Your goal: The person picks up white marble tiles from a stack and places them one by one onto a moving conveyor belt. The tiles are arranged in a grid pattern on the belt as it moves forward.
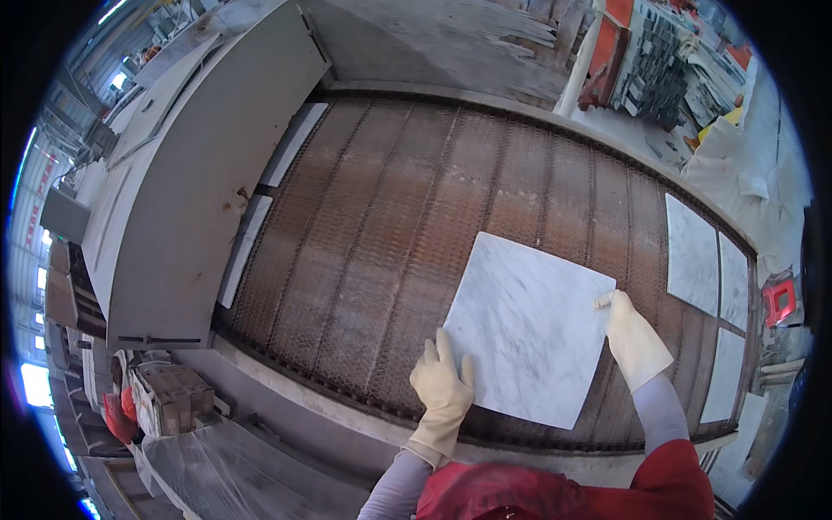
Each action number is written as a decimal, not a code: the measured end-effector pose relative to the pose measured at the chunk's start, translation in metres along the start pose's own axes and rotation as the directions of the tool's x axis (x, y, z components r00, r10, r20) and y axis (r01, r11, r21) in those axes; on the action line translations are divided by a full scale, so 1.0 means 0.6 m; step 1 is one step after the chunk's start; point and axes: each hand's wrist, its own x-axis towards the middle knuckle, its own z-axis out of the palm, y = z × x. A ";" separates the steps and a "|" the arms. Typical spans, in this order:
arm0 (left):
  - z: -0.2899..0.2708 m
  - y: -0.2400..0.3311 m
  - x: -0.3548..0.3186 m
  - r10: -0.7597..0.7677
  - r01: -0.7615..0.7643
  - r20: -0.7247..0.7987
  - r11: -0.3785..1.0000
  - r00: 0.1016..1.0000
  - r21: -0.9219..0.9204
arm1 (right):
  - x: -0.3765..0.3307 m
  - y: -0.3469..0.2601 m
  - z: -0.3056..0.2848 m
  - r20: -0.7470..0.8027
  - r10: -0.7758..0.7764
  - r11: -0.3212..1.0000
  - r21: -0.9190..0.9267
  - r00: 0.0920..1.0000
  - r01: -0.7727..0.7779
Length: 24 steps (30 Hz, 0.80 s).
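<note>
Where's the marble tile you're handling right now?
In the head view, the white marble tile lies right of centre on the mesh conveyor belt, left hand and right hand at its edges.

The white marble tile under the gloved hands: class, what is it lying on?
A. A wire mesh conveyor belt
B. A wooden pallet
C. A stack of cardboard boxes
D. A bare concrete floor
A. The white marble tile lies flat on the brown wire mesh conveyor belt, with the left hand on its near-left edge and the right hand at its right corner; more tiles lie on the same belt to the right.
</note>
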 end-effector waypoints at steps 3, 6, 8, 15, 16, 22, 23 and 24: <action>0.006 -0.006 -0.003 0.029 -0.027 -0.052 0.999 0.998 0.034 | -0.034 -0.016 0.020 -0.073 0.082 0.995 0.066 0.994 -0.078; 0.002 -0.003 0.003 0.044 -0.043 -0.040 0.999 0.998 0.025 | -0.045 0.004 0.006 -0.034 0.012 0.994 0.113 0.999 -0.008; -0.001 0.001 0.002 0.055 -0.055 -0.046 0.998 0.997 0.006 | -0.064 0.010 0.012 0.031 -0.067 0.985 0.162 0.997 0.061; -0.002 0.005 -0.002 0.044 -0.041 -0.101 0.999 0.994 0.029 | -0.208 0.015 -0.031 0.187 -0.416 0.869 -0.206 0.890 0.449; -0.003 0.003 -0.002 0.040 -0.039 -0.100 0.999 0.994 0.012 | -0.245 0.018 -0.039 0.233 -0.501 0.763 -0.336 0.833 0.553; -0.001 0.010 -0.010 0.074 -0.070 -0.199 0.997 0.977 0.025 | -0.269 0.224 -0.092 0.066 -0.048 0.690 -0.719 0.997 0.081; -0.003 0.015 -0.015 0.061 -0.052 -0.198 0.997 0.978 0.049 | -0.306 0.199 -0.053 0.050 -0.046 0.710 -0.701 0.998 0.068; -0.004 0.020 -0.019 0.024 -0.015 -0.201 0.999 0.979 0.044 | -0.344 0.174 -0.017 0.028 -0.044 0.731 -0.681 0.999 0.052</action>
